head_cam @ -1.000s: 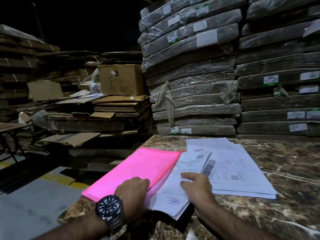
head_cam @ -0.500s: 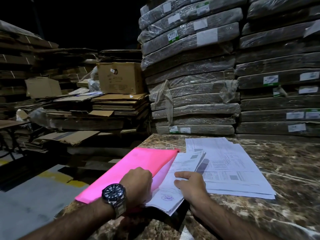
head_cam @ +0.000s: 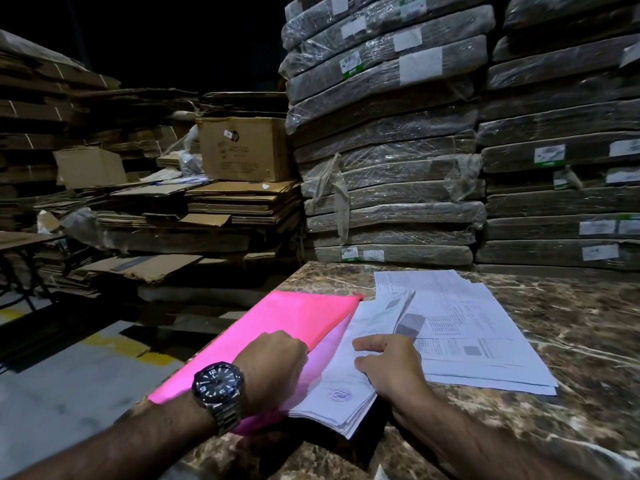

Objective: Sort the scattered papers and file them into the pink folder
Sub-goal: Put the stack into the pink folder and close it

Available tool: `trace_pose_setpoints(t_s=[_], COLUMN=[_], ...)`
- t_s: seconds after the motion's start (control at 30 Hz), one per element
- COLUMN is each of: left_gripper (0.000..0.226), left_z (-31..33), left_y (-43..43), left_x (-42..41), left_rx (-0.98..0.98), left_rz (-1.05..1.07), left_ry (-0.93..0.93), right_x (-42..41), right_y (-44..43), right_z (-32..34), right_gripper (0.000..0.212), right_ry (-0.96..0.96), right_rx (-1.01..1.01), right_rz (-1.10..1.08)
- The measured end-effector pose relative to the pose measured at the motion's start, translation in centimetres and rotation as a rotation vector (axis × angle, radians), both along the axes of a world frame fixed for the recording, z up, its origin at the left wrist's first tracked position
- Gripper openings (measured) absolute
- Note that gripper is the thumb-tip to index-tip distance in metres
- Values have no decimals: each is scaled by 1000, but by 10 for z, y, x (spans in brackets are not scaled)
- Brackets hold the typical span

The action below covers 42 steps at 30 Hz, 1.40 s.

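The filing looked partly done. In the lower middle of the frame the folder (head_cam: pixel 294 317) lay on the table (head_cam: pixel 571 323) with its top cover lifted. The left hand (head_cam: pixel 273 365), a watch (head_cam: pixel 216 382) on its wrist, curled its fingers over that cover's edge and held it up. A squared stack (head_cam: pixel 339 393) of sheets sat half under the cover, its near corner overhanging the table edge. The right hand (head_cam: pixel 391 367) rested on the stack with bent fingers; whether it pinched sheets or only pressed them I could not tell. To the right, fanned papers (head_cam: pixel 478 341) waited unfiled.

The folder was thin, glossy, translucent plastic. The sheets were white, printed, one stamped. The table was brown veined marble, polished.
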<state>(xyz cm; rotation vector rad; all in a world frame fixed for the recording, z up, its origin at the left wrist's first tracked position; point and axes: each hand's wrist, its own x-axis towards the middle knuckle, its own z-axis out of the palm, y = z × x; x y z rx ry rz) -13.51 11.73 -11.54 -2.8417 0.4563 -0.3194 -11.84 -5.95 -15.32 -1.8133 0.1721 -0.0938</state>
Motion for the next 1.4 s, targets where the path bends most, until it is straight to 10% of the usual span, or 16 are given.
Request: trace_pose_setpoints(t_s=[1.1,1.4], left_gripper=[27,63], left_z=[-3,-2], left_y=[-8,-4], left_x=[-11,-14], left_rx=[-209,-362], left_rz=[-210,-280], left_ry=[4,-131], right_x=[20,17], right_y=[41,67], right_z=[-16,0], right_gripper=[11,11], right_ry=[82,93], right_rx=[114,254], right_rz=[-15,29])
